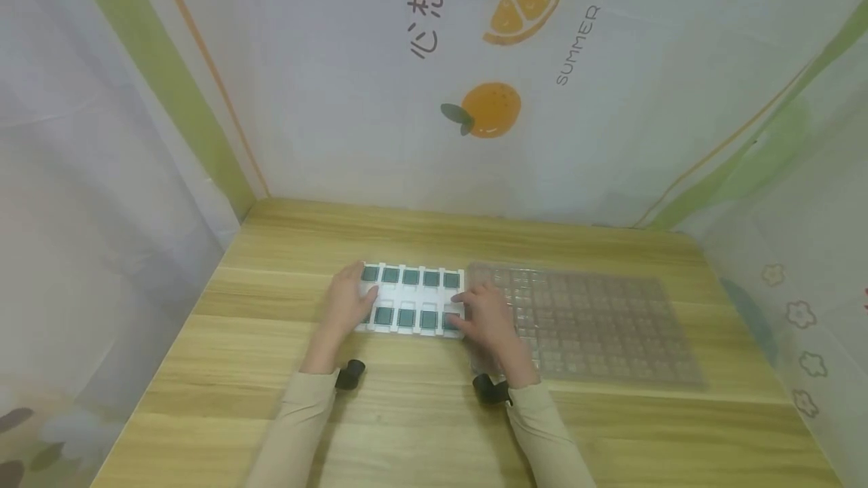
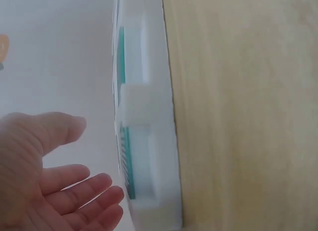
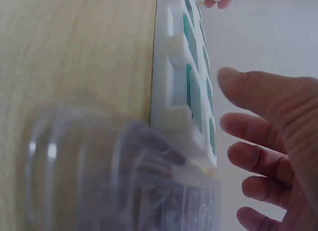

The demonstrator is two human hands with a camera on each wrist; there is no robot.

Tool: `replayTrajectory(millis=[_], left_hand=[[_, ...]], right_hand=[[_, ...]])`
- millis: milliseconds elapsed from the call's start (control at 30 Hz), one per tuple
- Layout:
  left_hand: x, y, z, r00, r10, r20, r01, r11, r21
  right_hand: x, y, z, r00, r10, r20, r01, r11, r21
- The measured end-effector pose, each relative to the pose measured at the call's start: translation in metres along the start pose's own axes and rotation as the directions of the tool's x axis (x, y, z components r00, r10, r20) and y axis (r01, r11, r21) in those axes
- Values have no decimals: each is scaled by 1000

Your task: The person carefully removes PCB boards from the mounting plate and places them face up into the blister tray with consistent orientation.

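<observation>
A white foam tray (image 1: 419,294) lies on the table with two rows of flat green square pieces (image 1: 406,318) in its slots, like small circuit boards or chips. My left hand (image 1: 348,302) is at the tray's left end, its thumb over the top; in the left wrist view its fingers are loosely spread beside the tray. My right hand (image 1: 490,315) hovers over the right end, partly hiding a green piece. The right wrist view shows its fingers (image 3: 258,156) slightly bent, with nothing held between them. Whether either hand touches the tray, I cannot tell.
A large clear plastic tray (image 1: 597,322) with many small compartments lies directly to the right of the white tray, under my right wrist. The wooden table (image 1: 407,428) meets a printed white curtain (image 1: 353,119) at the back and sides.
</observation>
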State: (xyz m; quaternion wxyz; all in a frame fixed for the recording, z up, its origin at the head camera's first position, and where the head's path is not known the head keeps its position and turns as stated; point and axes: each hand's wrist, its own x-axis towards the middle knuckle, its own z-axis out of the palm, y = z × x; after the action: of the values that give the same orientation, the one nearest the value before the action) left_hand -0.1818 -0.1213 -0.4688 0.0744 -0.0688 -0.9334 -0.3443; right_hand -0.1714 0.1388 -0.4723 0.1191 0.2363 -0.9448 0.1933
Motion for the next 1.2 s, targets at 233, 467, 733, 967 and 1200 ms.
replayTrajectory(millis=[233, 467, 733, 967, 1200], left_hand=[[-1, -6, 0, 998, -56, -27, 54, 996, -67], [-3, -11, 0, 989, -143, -28, 138, 979, -150], [-2, -14, 2, 973, -229, -33, 218, 954, -207], [-2, -15, 2, 968, -248, -42, 232, 945, -229], [-1, -16, 3, 961, -274, -23, 261, 934, -244]], right_hand=[[-2, -3, -4, 992, 72, 106, -72, 997, -7], [-4, -3, -4, 986, 80, 148, -74, 996, -48], [-4, -4, -5, 985, 71, 155, -60, 995, -74], [-4, -4, -4, 986, 60, 155, -49, 996, -74], [-4, -3, -3, 988, 44, 149, -34, 997, -67]])
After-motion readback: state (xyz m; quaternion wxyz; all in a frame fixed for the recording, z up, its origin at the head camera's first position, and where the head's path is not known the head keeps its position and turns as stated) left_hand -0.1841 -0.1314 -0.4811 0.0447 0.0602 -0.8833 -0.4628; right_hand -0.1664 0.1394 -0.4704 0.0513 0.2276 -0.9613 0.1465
